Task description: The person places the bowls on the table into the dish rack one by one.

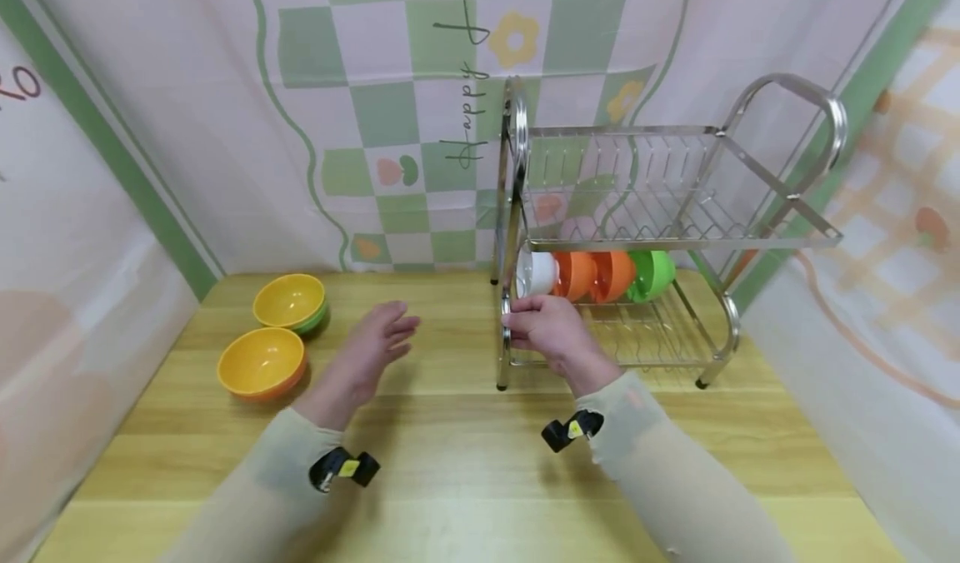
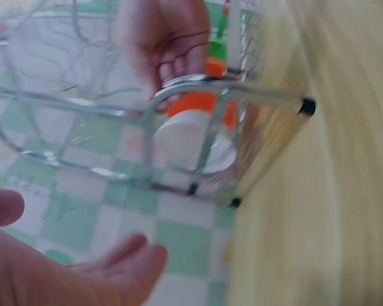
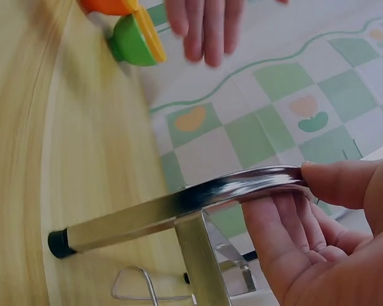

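Note:
A two-tier metal dish rack stands on the wooden table at the right. My right hand holds the curved tube at its front left corner, thumb on one side and fingers on the other; the right wrist view shows this metal tube close up. Just behind that hand, a white bowl, two orange bowls and a green bowl stand on edge in a row on the lower tier. My left hand hovers with extended fingers between the rack and two yellow-lined bowls, holding nothing.
At the left are an orange bowl with yellow inside and, behind it, a green one with yellow inside. Printed cloth hangs at the back and sides of the table. The rack's upper tier reaches above the right hand.

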`<state>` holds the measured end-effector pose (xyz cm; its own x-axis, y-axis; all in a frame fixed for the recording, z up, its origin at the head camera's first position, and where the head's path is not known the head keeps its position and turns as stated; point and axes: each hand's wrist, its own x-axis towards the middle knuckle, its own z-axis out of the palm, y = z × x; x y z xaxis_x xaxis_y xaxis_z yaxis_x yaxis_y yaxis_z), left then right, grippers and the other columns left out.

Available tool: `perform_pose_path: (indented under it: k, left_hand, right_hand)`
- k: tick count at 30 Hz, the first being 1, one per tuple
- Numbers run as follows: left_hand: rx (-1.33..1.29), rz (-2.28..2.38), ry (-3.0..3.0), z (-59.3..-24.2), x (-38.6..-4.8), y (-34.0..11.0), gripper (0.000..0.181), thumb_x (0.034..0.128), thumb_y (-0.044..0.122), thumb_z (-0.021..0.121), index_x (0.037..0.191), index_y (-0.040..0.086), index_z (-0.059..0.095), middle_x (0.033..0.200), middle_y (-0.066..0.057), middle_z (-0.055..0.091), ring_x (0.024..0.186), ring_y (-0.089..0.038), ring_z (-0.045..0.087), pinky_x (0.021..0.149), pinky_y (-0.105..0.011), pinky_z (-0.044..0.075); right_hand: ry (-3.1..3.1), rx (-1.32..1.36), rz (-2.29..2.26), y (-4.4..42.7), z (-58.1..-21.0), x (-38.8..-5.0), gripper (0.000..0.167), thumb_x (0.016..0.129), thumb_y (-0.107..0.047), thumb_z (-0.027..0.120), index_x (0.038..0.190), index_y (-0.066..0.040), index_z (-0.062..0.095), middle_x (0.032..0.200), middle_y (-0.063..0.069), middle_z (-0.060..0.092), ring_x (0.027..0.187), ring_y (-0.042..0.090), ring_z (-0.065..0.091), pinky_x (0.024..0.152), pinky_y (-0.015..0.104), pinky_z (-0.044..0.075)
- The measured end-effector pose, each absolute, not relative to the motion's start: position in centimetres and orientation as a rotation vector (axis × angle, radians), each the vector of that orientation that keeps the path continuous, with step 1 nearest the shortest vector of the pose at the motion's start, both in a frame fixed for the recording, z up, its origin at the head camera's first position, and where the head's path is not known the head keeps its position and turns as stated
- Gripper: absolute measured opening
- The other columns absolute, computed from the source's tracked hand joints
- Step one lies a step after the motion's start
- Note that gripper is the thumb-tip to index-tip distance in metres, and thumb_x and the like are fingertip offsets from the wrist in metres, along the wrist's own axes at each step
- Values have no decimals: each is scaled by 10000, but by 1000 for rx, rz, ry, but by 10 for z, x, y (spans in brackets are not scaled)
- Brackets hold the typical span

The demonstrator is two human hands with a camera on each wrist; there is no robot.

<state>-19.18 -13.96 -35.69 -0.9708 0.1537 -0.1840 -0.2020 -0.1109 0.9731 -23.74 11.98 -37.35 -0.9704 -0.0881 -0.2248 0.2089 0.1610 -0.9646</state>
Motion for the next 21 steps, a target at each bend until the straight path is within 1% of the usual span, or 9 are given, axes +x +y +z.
perform_pose_path:
  k: [2, 4, 5, 7, 9, 13, 16, 18, 21]
  left_hand:
    - [-36, 2156, 1988, -346, -185, -156, 674, 1073, 277, 398, 1552, -66, 72, 1572, -288, 214, 1437, -407, 228, 1179, -505, 213]
    - [-40, 2107, 2077, -334, -179, -175, 716, 1071, 291, 419, 1573, -15, 10, 1622, -228, 94, 1465, -376, 153, 1190, -503, 170]
    - [-54, 2080, 2127, -329, -176, -185, 724, 1068, 287, 434, 1580, 7, 6, 1634, -199, 59, 1471, -356, 137, 1191, -502, 166]
    - [-90, 2042, 2196, -321, -173, -208, 749, 1063, 290, 458, 1588, 42, -15, 1640, -180, 22, 1474, -340, 121, 1195, -493, 150]
    - [-130, 2027, 2254, -319, -172, -232, 780, 1054, 280, 479, 1586, 53, -44, 1632, -210, 36, 1470, -352, 114, 1198, -492, 127]
    - [-210, 1928, 2436, -323, -175, -286, 839, 1050, 326, 495, 1570, 39, -96, 1610, -277, 27, 1448, -455, 102, 1182, -558, 92]
    - [-278, 1787, 2543, -327, -177, -326, 880, 1044, 386, 494, 1553, 14, -120, 1594, -311, -13, 1427, -507, 98, 1148, -620, 128]
    - [-311, 1707, 2540, -330, -176, -348, 920, 1039, 409, 498, 1532, -5, -160, 1582, -330, -53, 1414, -532, 91, 1115, -647, 192]
    - [-330, 1607, 2475, -335, -175, -373, 992, 1029, 430, 512, 1488, -22, -242, 1560, -346, -134, 1398, -562, 71, 1044, -632, 328]
  right_hand:
    - [2240, 115, -1876, 119, -373, -237, 276, 951, -66, 676, 1193, 52, 617, 1144, 214, 607, 920, 292, 676, 777, 378, 602]
    - [2248, 113, -1870, 118, -373, -236, 258, 954, -62, 670, 1179, 54, 619, 1136, 216, 608, 913, 296, 676, 772, 379, 603]
    - [2250, 116, -1868, 117, -374, -236, 250, 955, -61, 668, 1171, 54, 620, 1132, 215, 607, 911, 296, 675, 770, 379, 603]
    - [2248, 126, -1866, 117, -374, -235, 239, 956, -59, 667, 1163, 52, 620, 1133, 215, 603, 911, 297, 672, 770, 381, 603]
    - [2247, 131, -1862, 117, -375, -235, 234, 958, -58, 664, 1158, 53, 619, 1139, 217, 598, 915, 304, 670, 772, 384, 603]
    - [2278, 129, -1848, 117, -373, -234, 219, 960, -68, 666, 1146, 42, 626, 1132, 212, 599, 917, 309, 670, 762, 383, 605]
    - [2310, 109, -1830, 117, -371, -233, 204, 961, -71, 663, 1130, 39, 628, 1119, 209, 602, 916, 309, 667, 759, 387, 606]
    - [2329, 97, -1815, 117, -370, -232, 193, 961, -74, 663, 1118, 33, 633, 1110, 204, 607, 915, 307, 668, 758, 389, 606]
    - [2333, 94, -1810, 117, -369, -232, 180, 958, -74, 669, 1107, 22, 642, 1095, 192, 618, 914, 300, 668, 757, 389, 607]
